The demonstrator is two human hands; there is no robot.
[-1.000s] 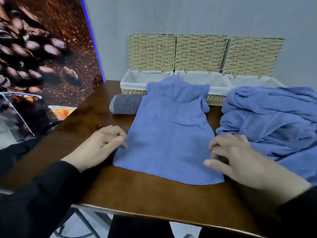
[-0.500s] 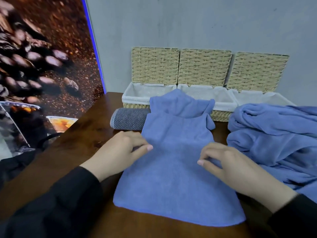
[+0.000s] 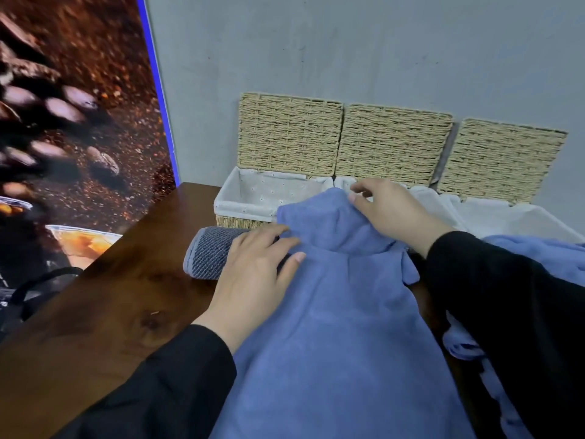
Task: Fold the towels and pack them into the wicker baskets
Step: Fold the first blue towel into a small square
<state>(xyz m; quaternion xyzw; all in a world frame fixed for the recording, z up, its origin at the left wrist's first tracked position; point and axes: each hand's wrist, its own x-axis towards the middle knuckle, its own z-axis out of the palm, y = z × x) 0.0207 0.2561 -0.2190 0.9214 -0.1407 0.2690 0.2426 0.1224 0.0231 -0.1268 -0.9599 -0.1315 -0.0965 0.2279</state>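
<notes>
The towel (image 3: 332, 327) lies spread on the table (image 3: 104, 312), near edge toward me, far end bunched up against the front of the baskets. All positions below are given from this towel.

My left hand (image 3: 253, 267) rests palm down on the towel's left edge near its far end. Fingers are extended and slightly spread, thumb laid on the cloth. It presses flat; it grips nothing.

My right hand (image 3: 392, 213) is at the towel's far end, over the raised fold. Fingers are curled down onto the cloth, thumb toward the fold's top. I cannot tell whether cloth is pinched between thumb and fingers or only pressed.

Just left of the towel's far end, partly under my left hand, lies a roll (image 3: 209, 251) of darker, ribbed cloth, on its side, touching the table.

Beyond the towel's far end stand three baskets in a row against the wall (image 3: 348, 52): left basket (image 3: 250, 201), middle basket (image 3: 424, 198), right basket (image 3: 519, 217). Each has a white liner and a woven lid (image 3: 289, 134) standing open behind it. The left basket's interior shows only liner. The towel's fold and my right hand cover much of the middle one.

To the towel's right, behind my right sleeve (image 3: 506, 312), lies a pile (image 3: 550, 258) of the same blue cloth, unfolded.
</notes>
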